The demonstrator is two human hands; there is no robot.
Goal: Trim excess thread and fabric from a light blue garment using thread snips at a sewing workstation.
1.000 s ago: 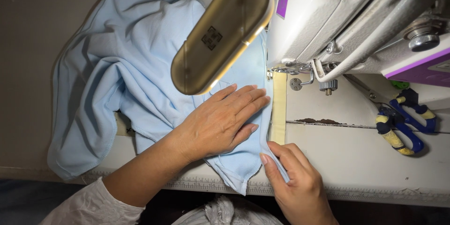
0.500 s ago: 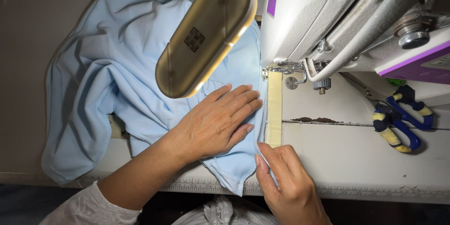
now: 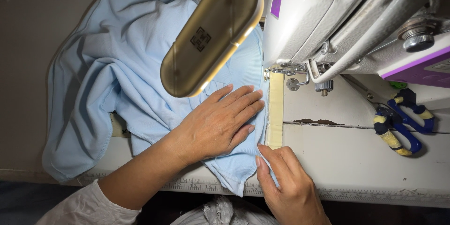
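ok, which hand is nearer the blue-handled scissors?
Right. The right hand pinches the light blue fabric edge at the table front, left of and below the scissors. The left hand lies flat on the fabric, farther left.

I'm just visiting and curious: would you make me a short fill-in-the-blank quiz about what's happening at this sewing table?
1. The left hand lies flat on the light ____ fabric.
2. The right hand pinches the fabric's edge near the table's ____ edge.
3. The blue-handled ____ lie to the right of the grey sewing machine's head.
4. The oval brass-coloured lamp hangs ____ the fabric.

Missing words: blue; front; scissors; above
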